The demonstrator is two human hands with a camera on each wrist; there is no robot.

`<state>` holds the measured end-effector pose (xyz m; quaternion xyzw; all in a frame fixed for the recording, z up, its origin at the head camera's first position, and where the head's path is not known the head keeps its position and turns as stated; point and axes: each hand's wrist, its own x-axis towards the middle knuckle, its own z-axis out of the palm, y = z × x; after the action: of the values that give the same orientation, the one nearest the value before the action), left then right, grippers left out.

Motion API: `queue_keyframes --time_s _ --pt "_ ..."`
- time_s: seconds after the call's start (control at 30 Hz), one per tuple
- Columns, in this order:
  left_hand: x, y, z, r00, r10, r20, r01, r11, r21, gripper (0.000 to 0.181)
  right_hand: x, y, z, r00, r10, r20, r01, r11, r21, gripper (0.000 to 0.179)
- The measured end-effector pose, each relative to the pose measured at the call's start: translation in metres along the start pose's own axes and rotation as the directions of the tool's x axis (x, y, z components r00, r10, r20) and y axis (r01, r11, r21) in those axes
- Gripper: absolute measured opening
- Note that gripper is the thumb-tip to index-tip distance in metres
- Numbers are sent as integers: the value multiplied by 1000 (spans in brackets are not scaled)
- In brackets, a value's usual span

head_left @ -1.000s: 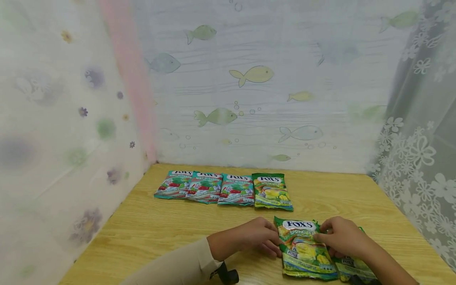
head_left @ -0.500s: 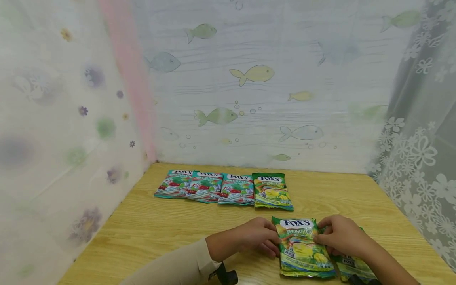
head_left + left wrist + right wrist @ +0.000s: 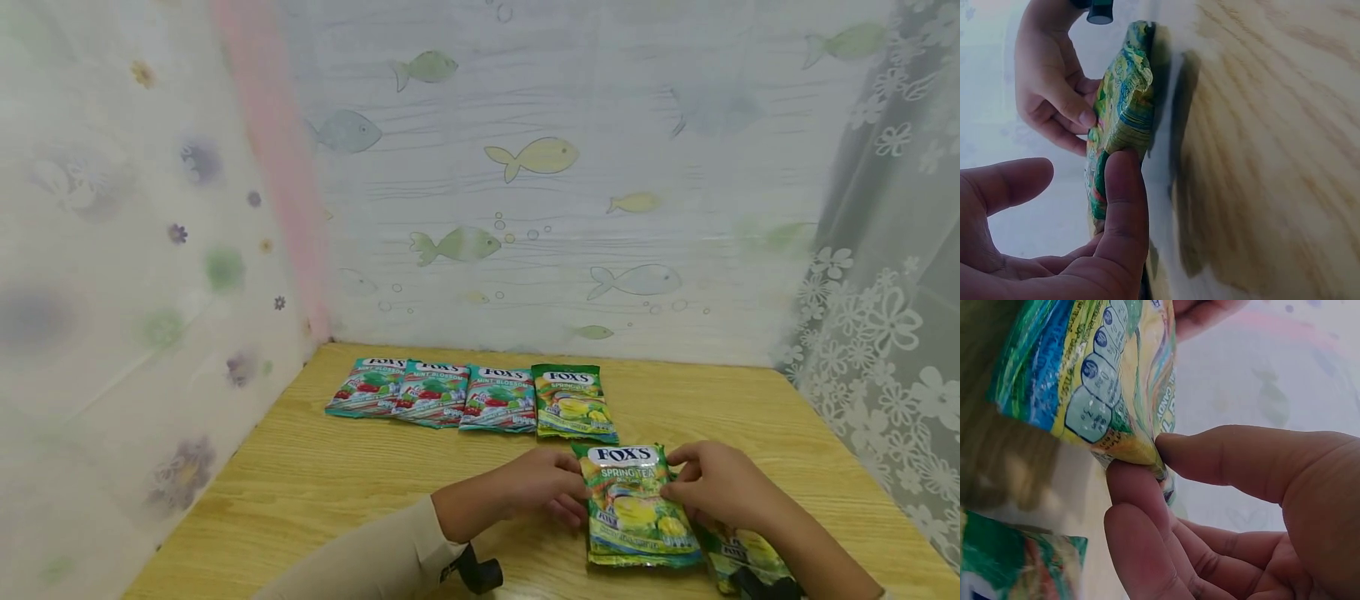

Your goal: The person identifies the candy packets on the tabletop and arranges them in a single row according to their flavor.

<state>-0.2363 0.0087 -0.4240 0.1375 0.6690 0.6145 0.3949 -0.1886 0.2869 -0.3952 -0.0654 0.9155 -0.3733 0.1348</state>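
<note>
A green-and-yellow Fox's Spring Tea candy bag (image 3: 637,510) is between my two hands, its front face up in the head view. My right hand (image 3: 722,487) pinches its right edge between thumb and fingers, seen closely in the right wrist view. At the left edge, my left hand (image 3: 536,485) touches the bag with extended fingers; its thumb (image 3: 1019,181) stands apart from the bag in the left wrist view. A gap with shadow shows between the bag and the table there. Another Spring Tea bag (image 3: 750,557) lies partly hidden under my right hand and forearm.
Along the back of the wooden table (image 3: 360,475), three teal Mint Blossom candy bags (image 3: 431,396) overlap in a row. A Spring Tea bag (image 3: 573,404) ends that row on the right. Patterned sheets (image 3: 540,250) rise behind and beside the table.
The candy bag between my hands has shifted slightly away from me, toward the back row, and turned a little straighter. Both hands have moved slightly with it. The back row has stayed put.
</note>
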Motion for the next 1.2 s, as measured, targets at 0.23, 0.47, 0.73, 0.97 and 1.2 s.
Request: queue_keyframes --time_s 0.23,0.47,0.73,0.97,1.2 --pt "4 8 0 998 65 -8 -65 998 25 30 1 -3 -6 999 17 -51 -19 999 -40 62" --pt "10 16 2 993 82 -79 -83 996 -14 53 4 -8 -14 996 18 -93 -24 998 -66 62" --pt "21 24 -1 985 118 -128 -122 992 -26 54 9 -11 -28 991 -19 -133 7 996 -90 63" --pt "33 30 -3 975 181 -130 -185 982 -20 61 13 -9 -38 986 -56 -160 38 993 -113 62" --pt "49 35 -3 936 243 -254 -255 967 -15 58 22 -10 -47 974 -78 -211 54 992 -117 62"
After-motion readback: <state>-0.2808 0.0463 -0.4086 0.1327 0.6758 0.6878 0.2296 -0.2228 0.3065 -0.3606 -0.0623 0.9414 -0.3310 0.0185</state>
